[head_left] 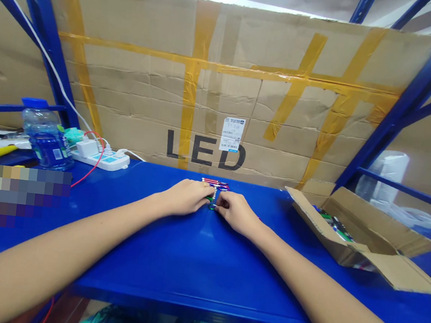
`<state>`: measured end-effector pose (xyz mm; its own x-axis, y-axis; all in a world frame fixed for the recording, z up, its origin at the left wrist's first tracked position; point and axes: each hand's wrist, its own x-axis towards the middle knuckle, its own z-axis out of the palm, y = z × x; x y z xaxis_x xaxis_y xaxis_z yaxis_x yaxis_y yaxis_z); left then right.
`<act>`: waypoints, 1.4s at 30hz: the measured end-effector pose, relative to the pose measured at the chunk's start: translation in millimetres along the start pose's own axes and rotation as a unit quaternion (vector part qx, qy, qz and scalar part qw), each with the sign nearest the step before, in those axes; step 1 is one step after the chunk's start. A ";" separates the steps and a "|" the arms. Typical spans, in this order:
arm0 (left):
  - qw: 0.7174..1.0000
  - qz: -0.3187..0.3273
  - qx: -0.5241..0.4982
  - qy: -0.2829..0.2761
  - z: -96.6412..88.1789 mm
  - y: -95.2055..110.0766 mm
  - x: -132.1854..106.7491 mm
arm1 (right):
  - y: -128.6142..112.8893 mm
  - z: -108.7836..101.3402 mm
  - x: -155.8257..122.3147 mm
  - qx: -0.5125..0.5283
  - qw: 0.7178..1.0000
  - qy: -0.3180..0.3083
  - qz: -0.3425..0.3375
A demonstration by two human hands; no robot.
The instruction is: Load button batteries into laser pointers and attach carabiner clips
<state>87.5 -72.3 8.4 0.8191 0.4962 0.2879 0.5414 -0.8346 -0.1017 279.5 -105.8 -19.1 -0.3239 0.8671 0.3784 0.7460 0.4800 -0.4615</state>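
Near the middle of the blue table (189, 266), my left hand (186, 197) has its fingers closed at what looks like a green pen (210, 199), mostly hidden under them. Close beside it on the right, my right hand (235, 211) pinches thumb and fingers together. Whatever is in that pinch is too small to make out. Several slim red and purple pens (215, 183) lie just beyond my fingertips. Silvery pen ends show in the gap between both hands.
An open cardboard box (345, 247) with several pens inside stands at right. On the left are a blue-capped bottle (44, 136), a white power strip (104, 159) and a red cable (95, 167). A large cardboard sheet (149, 93) walls off the back between blue posts.
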 end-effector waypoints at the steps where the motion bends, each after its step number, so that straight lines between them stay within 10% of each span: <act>1: 1.000 0.003 0.001 -0.002 -0.2 0.0 -0.1 | 1.5 0.9 0.2 0.000 1.000 0.006 -0.015; 14: 0.996 0.063 -0.046 0.044 8.6 -5.4 0.1 | 16.4 11.5 1.9 -0.022 0.989 0.038 -0.143; 42: 1.000 0.015 0.024 0.006 15.4 2.8 11.8 | 13.4 7.8 6.4 0.020 0.999 0.002 -0.034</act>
<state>101.6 -65.1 -3.2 0.8335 0.4675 0.2945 0.5246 -0.8369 -0.1562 282.9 -92.7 -29.1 -0.3709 0.8320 0.4125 0.6985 0.5427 -0.4664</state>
